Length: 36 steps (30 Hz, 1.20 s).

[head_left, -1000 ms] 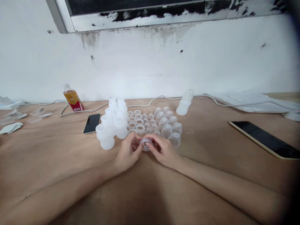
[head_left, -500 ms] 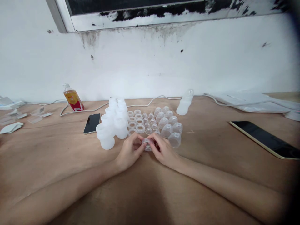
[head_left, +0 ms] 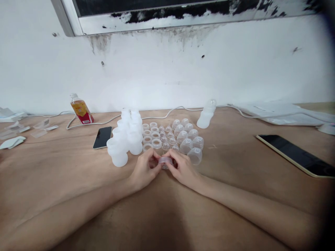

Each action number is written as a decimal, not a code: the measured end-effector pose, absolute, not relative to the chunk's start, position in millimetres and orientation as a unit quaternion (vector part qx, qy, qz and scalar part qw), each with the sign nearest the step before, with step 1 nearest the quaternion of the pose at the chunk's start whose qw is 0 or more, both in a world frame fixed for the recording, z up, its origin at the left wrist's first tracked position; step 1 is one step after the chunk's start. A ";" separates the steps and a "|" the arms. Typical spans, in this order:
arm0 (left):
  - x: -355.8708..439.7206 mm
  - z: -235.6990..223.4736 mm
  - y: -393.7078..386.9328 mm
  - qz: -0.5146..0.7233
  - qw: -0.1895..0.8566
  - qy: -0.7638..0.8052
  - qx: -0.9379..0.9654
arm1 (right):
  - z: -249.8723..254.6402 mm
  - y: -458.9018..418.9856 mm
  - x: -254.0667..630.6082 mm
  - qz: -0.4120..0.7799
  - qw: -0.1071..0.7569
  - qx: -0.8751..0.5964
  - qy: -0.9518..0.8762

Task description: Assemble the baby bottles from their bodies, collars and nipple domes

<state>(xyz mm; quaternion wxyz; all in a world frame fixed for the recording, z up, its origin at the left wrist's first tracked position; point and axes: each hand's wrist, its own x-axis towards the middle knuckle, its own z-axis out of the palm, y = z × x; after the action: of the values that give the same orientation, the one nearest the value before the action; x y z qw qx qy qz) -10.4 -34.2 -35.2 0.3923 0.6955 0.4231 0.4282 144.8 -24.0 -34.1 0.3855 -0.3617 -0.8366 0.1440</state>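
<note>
Just in front of the rows of parts, my left hand [head_left: 147, 168] and my right hand [head_left: 184, 168] pinch a translucent bottle collar ring [head_left: 165, 160] from both sides. Below the ring shows a clear round edge, probably a nipple's base, partly hidden by my fingers. Beyond my fingers lie whitish collar rings [head_left: 156, 143] in rows and clear bottle nipples [head_left: 172, 141]. To their right stand clear domed caps [head_left: 195, 156]. Frosted white baby bottles [head_left: 119, 157] are grouped on the left.
An assembled bottle [head_left: 205, 118] stands at the back. A smaller phone [head_left: 103, 137] lies by the bottles, a larger phone [head_left: 295, 155] at right. A drink bottle [head_left: 82, 111], a white cable [head_left: 172, 113] and a plastic bag [head_left: 277, 113] are near the wall.
The collar ring between my fingers has tilted and sunk slightly, so its side wall now faces me. Both hands have stayed almost where they were.
</note>
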 end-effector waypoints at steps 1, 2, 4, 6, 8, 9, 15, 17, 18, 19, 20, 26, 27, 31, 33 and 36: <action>-10.1 -35.0 -34.3 0.425 0.386 0.423 0.701 | -35.0 -24.3 144.6 0.138 0.387 -0.364 -0.836; -9.8 -34.6 -34.2 0.422 0.381 0.424 0.705 | -35.9 -24.6 144.4 0.132 0.388 -0.367 -0.835; -9.0 -33.9 -33.7 0.420 0.368 0.427 0.712 | -37.4 -25.3 144.0 0.122 0.389 -0.374 -0.833; -8.1 -33.2 -33.2 0.417 0.356 0.431 0.717 | -38.0 -25.7 143.8 0.111 0.389 -0.379 -0.832; -7.6 -33.1 -33.2 0.417 0.349 0.430 0.720 | -37.3 -25.8 143.9 0.102 0.387 -0.375 -0.836; -7.5 -33.3 -33.4 0.420 0.349 0.429 0.720 | -36.4 -25.8 143.9 0.100 0.385 -0.367 -0.841; -9.3 -37.4 -33.1 0.470 0.433 0.410 0.651 | -29.5 -28.4 144.0 0.114 0.369 -0.322 -0.865; -9.7 -38.6 -32.1 0.474 0.445 0.408 0.641 | -29.0 -29.8 143.8 0.119 0.367 -0.328 -0.862; -9.8 -39.0 -31.7 0.472 0.439 0.412 0.644 | -29.0 -30.3 143.6 0.120 0.367 -0.330 -0.861; -9.8 -39.2 -31.3 0.470 0.426 0.418 0.651 | -29.2 -30.7 143.5 0.121 0.368 -0.331 -0.860; -9.8 -39.2 -31.1 0.468 0.411 0.424 0.658 | -29.3 -31.0 143.3 0.120 0.370 -0.332 -0.859; -10.3 -35.1 -31.5 0.457 0.343 0.419 0.705 | -28.5 -31.4 143.3 0.118 0.379 -0.353 -0.847; -10.7 -34.7 -31.7 0.456 0.337 0.418 0.710 | -28.3 -31.7 143.6 0.120 0.379 -0.356 -0.846; -12.3 -36.1 -31.9 0.448 0.341 0.432 0.705 | -29.0 -33.3 144.9 0.135 0.371 -0.346 -0.851; -12.7 -37.4 -31.8 0.444 0.344 0.438 0.702 | -29.8 -33.6 145.4 0.134 0.373 -0.339 -0.853; -12.6 -37.4 -31.8 0.432 0.339 0.445 0.708 | -31.0 -33.6 145.7 0.127 0.374 -0.340 -0.853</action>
<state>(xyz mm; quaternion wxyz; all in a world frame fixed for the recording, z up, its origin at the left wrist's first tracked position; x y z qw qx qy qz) -12.6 -31.8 -37.4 0.3387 0.7077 0.4451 0.4316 145.7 -33.6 -31.0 0.3744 -0.3404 -0.8531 0.1274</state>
